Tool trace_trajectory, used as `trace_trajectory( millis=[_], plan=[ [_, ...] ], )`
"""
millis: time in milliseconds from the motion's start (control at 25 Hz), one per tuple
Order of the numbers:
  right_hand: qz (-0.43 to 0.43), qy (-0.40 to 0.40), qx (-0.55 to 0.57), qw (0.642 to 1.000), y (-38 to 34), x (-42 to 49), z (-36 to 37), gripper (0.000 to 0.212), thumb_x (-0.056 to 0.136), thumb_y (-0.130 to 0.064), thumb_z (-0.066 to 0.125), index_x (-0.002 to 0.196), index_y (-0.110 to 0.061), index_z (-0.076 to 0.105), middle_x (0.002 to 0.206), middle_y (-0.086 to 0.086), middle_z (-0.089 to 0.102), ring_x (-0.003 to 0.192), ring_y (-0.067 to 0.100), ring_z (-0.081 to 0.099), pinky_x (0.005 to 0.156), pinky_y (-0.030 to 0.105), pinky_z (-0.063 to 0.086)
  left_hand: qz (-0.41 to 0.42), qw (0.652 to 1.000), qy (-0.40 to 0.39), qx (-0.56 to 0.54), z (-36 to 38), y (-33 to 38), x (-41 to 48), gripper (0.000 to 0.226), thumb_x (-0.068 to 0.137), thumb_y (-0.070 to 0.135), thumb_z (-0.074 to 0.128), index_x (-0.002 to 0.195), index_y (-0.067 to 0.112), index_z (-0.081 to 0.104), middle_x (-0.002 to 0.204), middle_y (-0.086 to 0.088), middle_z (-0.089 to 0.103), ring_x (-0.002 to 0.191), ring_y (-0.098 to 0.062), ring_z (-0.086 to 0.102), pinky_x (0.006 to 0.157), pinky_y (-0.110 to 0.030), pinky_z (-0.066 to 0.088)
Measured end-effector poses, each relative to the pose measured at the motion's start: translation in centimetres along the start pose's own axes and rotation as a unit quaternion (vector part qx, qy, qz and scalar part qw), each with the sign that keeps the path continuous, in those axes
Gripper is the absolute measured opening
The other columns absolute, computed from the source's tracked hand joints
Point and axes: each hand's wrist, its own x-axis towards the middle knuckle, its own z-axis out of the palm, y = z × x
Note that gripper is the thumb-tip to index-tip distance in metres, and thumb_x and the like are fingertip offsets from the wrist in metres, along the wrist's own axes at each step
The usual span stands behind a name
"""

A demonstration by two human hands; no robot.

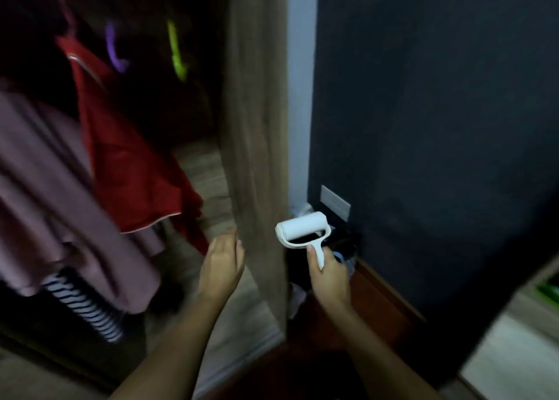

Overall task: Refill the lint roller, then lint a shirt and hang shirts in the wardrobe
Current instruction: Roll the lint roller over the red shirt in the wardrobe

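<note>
My right hand (328,274) grips the handle of a white lint roller (302,227), its roll pointing up and away from me. My left hand (222,265) holds the edge of the brown wooden wardrobe door (255,127), fingers curled round it. Inside the wardrobe hang a red shirt (127,157) and a mauve shirt (51,193), with a striped garment (87,305) below them. An empty purple hanger (113,47) and an empty green hanger (177,51) hang further right in the dark interior. The view is blurred.
A dark blue wall (438,127) stands on the right with a white socket plate (335,203) low down. Dark items lie on the floor in the corner (341,245) behind the roller. A light shelf unit (520,339) shows at the lower right.
</note>
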Motion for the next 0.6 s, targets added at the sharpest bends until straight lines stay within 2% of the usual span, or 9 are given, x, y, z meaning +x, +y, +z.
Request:
trace_trajectory(
  millis=[160, 320, 480, 600],
  plan=[
    [0.066, 0.04, -0.053, 0.996, 11.9, -0.8, -11.9, 0.045, 0.091, -0.052, 0.041, 0.1, -0.011, 0.057, 0.09, 0.019, 0.069, 0.089, 0.04, 0.063, 0.072, 0.038, 0.046, 0.014, 0.997, -0.068, -0.027, 8.6, 12.3, -5.1, 0.048, 0.084, 0.025, 0.035, 0.107, -0.006, 0.063, 0.09, -0.023, 0.068, 0.082, -0.036, 0.066, 0.07, -0.036, 0.054],
    [0.139, 0.069, -0.092, 0.984, 20.1, -2.2, -22.0, 0.044, 0.092, -0.053, 0.036, 0.094, -0.012, 0.053, 0.092, 0.02, 0.067, 0.091, 0.04, 0.062, 0.075, 0.039, 0.046, 0.045, 0.991, -0.115, -0.044, 15.4, 22.8, -10.0, 0.047, 0.083, 0.025, 0.037, 0.103, -0.008, 0.065, 0.091, -0.022, 0.07, 0.083, -0.034, 0.067, 0.07, -0.037, 0.056],
    [0.215, 0.076, -0.112, 0.967, 28.0, -4.2, -29.1, 0.048, 0.091, -0.057, 0.031, 0.101, -0.015, 0.053, 0.098, 0.016, 0.066, 0.095, 0.036, 0.061, 0.081, 0.04, 0.049, 0.073, 0.981, -0.173, -0.046, 21.0, 31.7, -13.6, 0.043, 0.079, 0.023, 0.038, 0.092, -0.006, 0.066, 0.076, -0.021, 0.068, 0.07, -0.033, 0.067, 0.058, -0.032, 0.055],
    [0.255, 0.058, -0.121, 0.958, 31.8, -4.7, -32.7, 0.046, 0.091, -0.056, 0.036, 0.11, -0.017, 0.051, 0.106, 0.016, 0.065, 0.099, 0.035, 0.06, 0.082, 0.039, 0.045, 0.075, 0.968, -0.232, -0.059, 24.6, 36.1, -16.0, 0.045, 0.078, 0.024, 0.039, 0.098, -0.006, 0.066, 0.083, -0.021, 0.069, 0.073, -0.034, 0.068, 0.059, -0.034, 0.056]
  ],
)
